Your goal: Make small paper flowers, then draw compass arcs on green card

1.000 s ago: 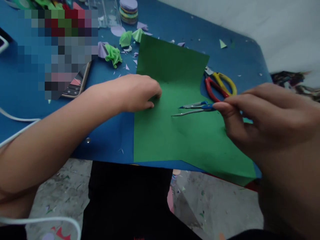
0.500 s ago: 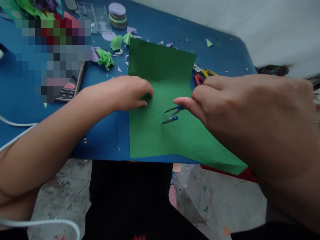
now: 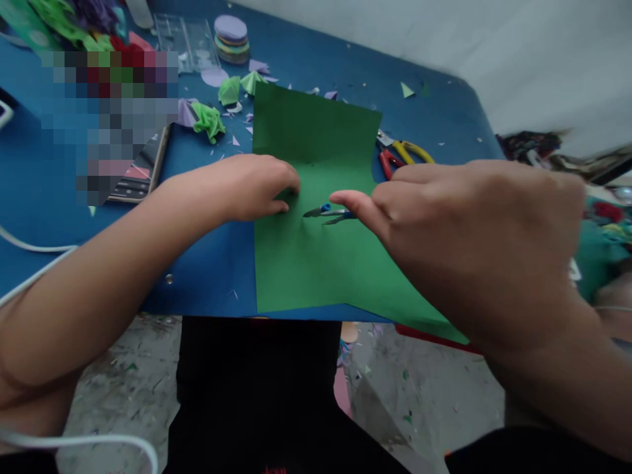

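Observation:
A large green paper sheet (image 3: 316,276) lies on the blue table (image 3: 207,263), its near corner hanging over the front edge. My left hand (image 3: 251,187) rests on the sheet's left side with its fingers curled, pressing the paper down. My right hand (image 3: 469,237) is closed in a pinch on a small blue-and-metal compass (image 3: 323,212). The compass's two thin legs point left over the middle of the sheet, close to my left fingertips. Whether its tips touch the paper is unclear.
Red-and-yellow scissors (image 3: 402,155) lie just right of the sheet. Crumpled and folded green paper pieces (image 3: 207,120), a stack of paper circles (image 3: 231,38) and a clear plastic box (image 3: 185,41) sit at the back. A flat device (image 3: 141,174) lies left; a white cable (image 3: 29,263) crosses the corner.
My right hand has carried the compass leftward across the green sheet, towards my left hand. The left hand has stayed on the paper.

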Available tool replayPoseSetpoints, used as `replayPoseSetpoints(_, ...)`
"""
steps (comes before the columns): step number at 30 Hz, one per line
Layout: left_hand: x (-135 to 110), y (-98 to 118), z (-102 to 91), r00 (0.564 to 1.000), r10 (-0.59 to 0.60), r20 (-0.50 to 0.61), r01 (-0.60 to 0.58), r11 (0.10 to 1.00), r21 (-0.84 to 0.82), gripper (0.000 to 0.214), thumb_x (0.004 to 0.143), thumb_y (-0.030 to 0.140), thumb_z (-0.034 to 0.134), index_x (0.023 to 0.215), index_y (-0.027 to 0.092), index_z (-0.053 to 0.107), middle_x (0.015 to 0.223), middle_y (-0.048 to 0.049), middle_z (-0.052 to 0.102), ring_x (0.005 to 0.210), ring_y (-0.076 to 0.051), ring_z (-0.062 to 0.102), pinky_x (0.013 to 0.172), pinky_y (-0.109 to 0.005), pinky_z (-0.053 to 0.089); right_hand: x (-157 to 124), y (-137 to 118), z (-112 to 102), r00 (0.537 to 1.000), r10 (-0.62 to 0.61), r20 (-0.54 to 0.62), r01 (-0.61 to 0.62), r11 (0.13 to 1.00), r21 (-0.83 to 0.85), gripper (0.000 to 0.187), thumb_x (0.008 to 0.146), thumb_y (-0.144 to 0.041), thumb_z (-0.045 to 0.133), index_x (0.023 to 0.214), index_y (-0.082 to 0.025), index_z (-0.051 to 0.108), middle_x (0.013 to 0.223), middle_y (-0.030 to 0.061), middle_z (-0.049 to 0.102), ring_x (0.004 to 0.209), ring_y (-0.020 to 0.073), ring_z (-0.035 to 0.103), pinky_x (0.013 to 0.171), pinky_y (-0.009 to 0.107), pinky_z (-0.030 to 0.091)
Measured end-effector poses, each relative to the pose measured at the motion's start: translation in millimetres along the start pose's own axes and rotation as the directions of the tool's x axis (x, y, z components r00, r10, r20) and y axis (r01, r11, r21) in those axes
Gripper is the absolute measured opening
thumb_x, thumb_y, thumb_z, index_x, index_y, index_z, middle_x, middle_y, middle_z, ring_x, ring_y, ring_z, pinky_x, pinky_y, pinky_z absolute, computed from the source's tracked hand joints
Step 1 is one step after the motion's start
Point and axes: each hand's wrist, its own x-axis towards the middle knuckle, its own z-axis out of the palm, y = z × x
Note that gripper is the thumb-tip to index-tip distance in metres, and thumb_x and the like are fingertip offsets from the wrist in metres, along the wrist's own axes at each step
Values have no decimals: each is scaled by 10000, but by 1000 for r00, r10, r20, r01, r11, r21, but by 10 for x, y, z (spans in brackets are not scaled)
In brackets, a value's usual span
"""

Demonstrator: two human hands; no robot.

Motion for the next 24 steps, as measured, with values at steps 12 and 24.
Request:
replayPoseSetpoints(12, -16, 113, -17, 992, -91, 84, 85, 994, 67, 733, 755, 582, 595, 1368, 211, 441, 1478, -81, 385, 1300, -301, 426, 1032, -370, 386, 130, 646, 290, 954, 202, -222, -129, 945, 302, 253, 838, -434, 647, 804, -203, 743, 666, 17, 700, 617, 152, 632, 506, 272, 349)
replayPoseSetpoints(24, -20, 150, -15, 987, -112, 113, 100, 989, 104, 788, 781, 536, 601, 1429, 156, 364, 1504, -129, 347, 1338, -302, 378, 1039, -372, 368, 46, 1022, 590, 900, 284, -329, 50, 684, 728, 137, 731, -230, 761, 864, -258, 754, 710, -35, 739, 592, 135, 662, 522, 253, 511)
